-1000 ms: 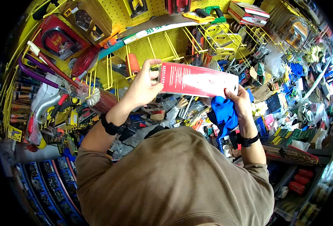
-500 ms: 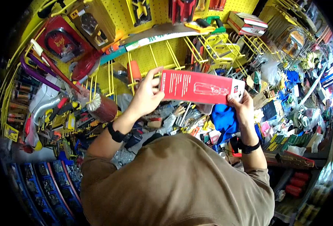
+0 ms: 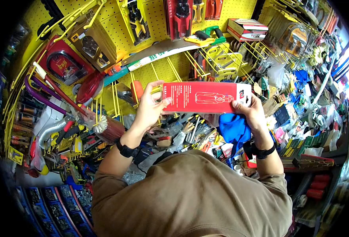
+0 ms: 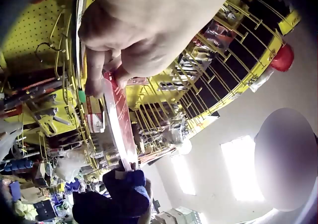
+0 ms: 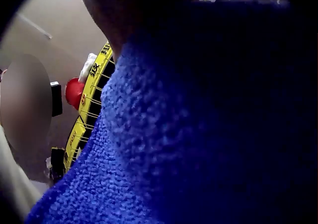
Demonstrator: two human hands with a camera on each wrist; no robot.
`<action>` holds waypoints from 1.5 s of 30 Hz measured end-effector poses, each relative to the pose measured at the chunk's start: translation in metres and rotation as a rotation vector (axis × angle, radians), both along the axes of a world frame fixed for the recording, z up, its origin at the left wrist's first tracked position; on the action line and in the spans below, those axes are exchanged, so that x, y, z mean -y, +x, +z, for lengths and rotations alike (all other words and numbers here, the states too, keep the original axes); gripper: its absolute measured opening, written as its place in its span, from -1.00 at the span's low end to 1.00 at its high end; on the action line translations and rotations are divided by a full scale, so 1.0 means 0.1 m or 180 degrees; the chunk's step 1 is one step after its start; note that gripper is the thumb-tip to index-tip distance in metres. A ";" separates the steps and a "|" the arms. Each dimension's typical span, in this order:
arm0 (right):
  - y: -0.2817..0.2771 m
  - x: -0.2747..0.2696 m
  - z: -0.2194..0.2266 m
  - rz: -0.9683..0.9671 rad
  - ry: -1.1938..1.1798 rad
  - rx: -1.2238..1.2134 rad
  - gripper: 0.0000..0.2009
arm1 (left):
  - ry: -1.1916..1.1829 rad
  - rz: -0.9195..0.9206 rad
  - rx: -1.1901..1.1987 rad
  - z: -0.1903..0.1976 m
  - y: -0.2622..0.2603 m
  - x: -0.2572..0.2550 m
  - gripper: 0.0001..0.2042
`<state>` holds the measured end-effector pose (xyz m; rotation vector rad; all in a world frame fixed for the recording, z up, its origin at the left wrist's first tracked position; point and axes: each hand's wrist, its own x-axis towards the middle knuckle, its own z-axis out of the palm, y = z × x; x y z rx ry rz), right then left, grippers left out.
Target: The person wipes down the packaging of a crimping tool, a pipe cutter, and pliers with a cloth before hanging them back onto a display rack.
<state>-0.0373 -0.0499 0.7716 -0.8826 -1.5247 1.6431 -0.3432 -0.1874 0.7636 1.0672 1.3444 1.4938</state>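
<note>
A flat red package (image 3: 182, 96) with white print and a tool outline is held level between both hands. My left hand (image 3: 148, 108) pinches its left end between thumb and fingers; in the left wrist view the hand (image 4: 134, 40) grips the package (image 4: 119, 120) edge-on. My right hand (image 3: 252, 112) grips the white right end, thumb on the front. A blue cloth (image 3: 234, 128) hangs under the right hand. The cloth (image 5: 134, 134) fills most of the right wrist view and hides that hand's fingers there.
Behind stands a yellow pegboard (image 3: 154, 71) with protruding hooks, packaged tools and saws. A red and white box (image 3: 247, 29) sits at upper right. Piled tools and bags lie below the hands. Blue parts bins (image 3: 52, 197) stand at lower left.
The package has tilted so its printed face shows with less glare, and has moved slightly down and left. The view has shifted, showing more of the pegboard. Both hands keep their grip.
</note>
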 end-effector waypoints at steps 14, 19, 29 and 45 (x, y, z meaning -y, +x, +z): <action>0.11 -0.09 0.07 0.0336 0.0205 -0.0325 -0.66 | 0.0208 -0.0218 -0.0005 0.09 -0.15 0.05 -0.55; 0.02 -0.05 0.09 0.0569 0.0148 -0.0145 -0.65 | 0.0342 0.0067 -0.0141 -0.02 -0.17 0.01 -0.53; 0.03 -0.03 0.41 0.0929 0.0697 -0.0266 -0.51 | -0.0028 0.0428 0.0299 -0.15 -0.18 -0.13 -0.54; -0.34 -0.65 1.62 0.0073 0.2771 0.0642 -0.67 | -0.1122 -0.2327 0.2987 -0.05 0.35 -0.44 -0.37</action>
